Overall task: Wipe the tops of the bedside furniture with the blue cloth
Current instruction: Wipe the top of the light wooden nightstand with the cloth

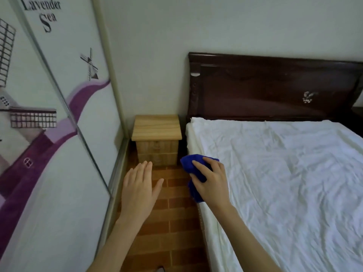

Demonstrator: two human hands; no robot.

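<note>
A small light-wood bedside cabinet [156,128] stands in the corner between the wardrobe and the bed, its top bare. My right hand [211,181] grips the bunched blue cloth [191,163] over the near left edge of the bed, short of the cabinet. My left hand [138,188] hovers flat with fingers apart above the floor, in front of the cabinet and holding nothing. A second dark bedside piece [357,112] shows only as a sliver at the far right beyond the headboard.
A white-sheeted bed [284,173] with a dark wooden headboard [275,87] fills the right. A sliding wardrobe door [49,134] with a windmill print lines the left. A narrow strip of brick-pattern floor [172,222] runs between them to the cabinet.
</note>
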